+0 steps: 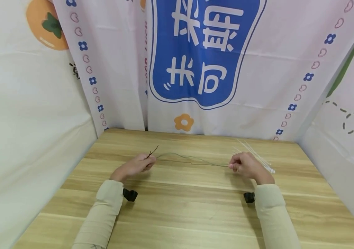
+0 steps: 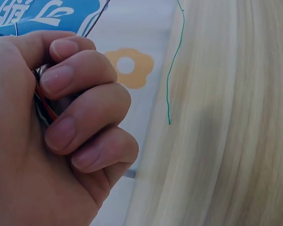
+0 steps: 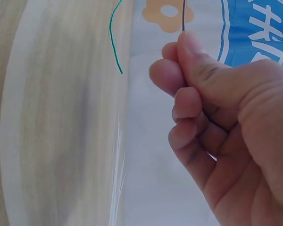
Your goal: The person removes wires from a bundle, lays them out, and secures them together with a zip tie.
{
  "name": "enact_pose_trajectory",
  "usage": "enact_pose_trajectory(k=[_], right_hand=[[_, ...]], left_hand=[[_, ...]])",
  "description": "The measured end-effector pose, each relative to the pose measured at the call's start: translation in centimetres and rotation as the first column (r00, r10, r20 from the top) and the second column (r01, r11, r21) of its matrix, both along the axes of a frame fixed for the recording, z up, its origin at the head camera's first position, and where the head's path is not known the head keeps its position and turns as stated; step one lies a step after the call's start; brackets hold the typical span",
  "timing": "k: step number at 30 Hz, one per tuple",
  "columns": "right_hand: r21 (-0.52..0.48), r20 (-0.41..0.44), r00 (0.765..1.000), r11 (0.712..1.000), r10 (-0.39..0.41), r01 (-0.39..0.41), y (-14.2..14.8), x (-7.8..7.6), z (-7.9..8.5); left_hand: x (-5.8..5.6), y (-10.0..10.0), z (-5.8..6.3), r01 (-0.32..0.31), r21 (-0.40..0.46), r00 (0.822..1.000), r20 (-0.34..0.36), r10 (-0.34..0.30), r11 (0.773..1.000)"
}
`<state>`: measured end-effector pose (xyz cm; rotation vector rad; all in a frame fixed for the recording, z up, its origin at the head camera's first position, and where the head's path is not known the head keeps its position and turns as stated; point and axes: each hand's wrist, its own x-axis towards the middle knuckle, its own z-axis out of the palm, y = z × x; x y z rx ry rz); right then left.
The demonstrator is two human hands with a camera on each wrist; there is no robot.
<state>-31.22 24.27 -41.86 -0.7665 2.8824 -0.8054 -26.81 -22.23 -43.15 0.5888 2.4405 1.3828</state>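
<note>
My left hand [image 1: 136,165] has its fingers curled round a small bundle of thin wires [image 2: 48,109], red, pale and dark, mostly hidden in the palm. Dark ends [image 1: 153,151] stick out above that hand in the head view. Between thumb and forefinger, my right hand [image 1: 246,166] pinches a thin dark wire [image 3: 183,16], which stretches across from the left hand. A wavy green wire [image 2: 168,80] lies on the wooden table between the hands, with a free end showing in each wrist view.
Several white zip ties [image 1: 253,152] lie beside and behind the right hand at the back right of the table [image 1: 177,214]. A printed cloth [image 1: 127,86] hangs along the table's back edge, with pale cloth walls on both sides.
</note>
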Motion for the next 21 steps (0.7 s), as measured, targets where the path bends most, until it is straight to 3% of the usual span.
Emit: enact_pose_trajectory(k=[5,14,21], right_hand=[[0.030,-0.020,0.999,0.999,0.037,-0.036,-0.1,0.1,0.2],[0.097,-0.096,0.990,0.991,0.105,-0.096,-0.3,-0.6,0.8],[0.117,-0.092,0.989,0.987,0.118,-0.107,-0.5,-0.9,1.3]], left_hand=[[0.0,-0.4,0.0,-0.028,-0.010,0.999,0.019,0.028,1.000],[-0.4,-0.6,0.7,-0.072,-0.126,0.996,-0.061,0.065,0.989],[-1.3,-1.1,0.6,-0.068,-0.090,0.997,-0.036,0.065,0.994]])
